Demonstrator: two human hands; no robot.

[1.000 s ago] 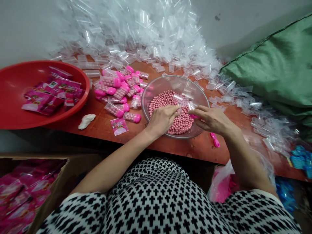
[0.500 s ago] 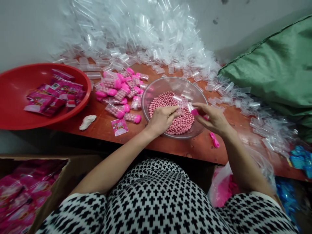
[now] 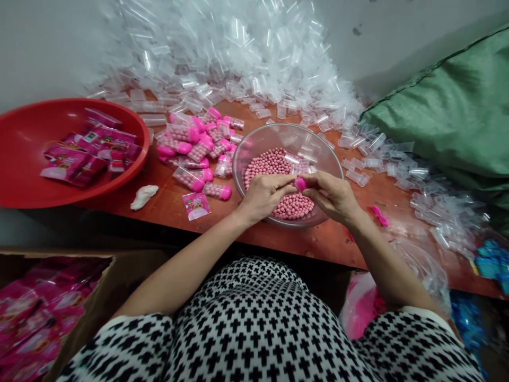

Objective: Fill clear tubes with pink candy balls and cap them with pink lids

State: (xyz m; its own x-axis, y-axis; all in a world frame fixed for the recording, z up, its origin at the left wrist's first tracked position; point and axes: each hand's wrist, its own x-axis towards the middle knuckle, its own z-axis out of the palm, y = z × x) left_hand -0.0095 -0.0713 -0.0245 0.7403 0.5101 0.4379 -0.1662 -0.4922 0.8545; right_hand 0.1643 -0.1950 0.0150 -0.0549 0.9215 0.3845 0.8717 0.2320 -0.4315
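Observation:
Over a clear bowl (image 3: pixel 334 159) of pink beads (image 3: pixel 292 208), my two hands meet. My left hand (image 3: pixel 263 195) is closed in a pinch on a clear plastic tube, mostly hidden by the fingers. Between thumb and fingers of my right hand (image 3: pixel 333 195) is a bright pink cap (image 3: pixel 300 184), held against the tube's end. Several clear tubes (image 3: pixel 296 162) lie in the bowl behind my fingers. Left of the bowl is a heap of bead-filled tubes with pink caps (image 3: pixel 201 148).
A red basin (image 3: pixel 24 159) with pink packets stands at left. Near it lie a white lump (image 3: pixel 143 197) and a printed card (image 3: pixel 196 206). Clear tubes (image 3: pixel 222 48) pile along the wall, beside a green sack (image 3: pixel 449 106). A small pink piece (image 3: pixel 380 216) lies at right.
My right hand has moved left with the pink cap, up to my left hand and the tube. A pink piece on the table now shows beyond my right forearm; another is mostly covered.

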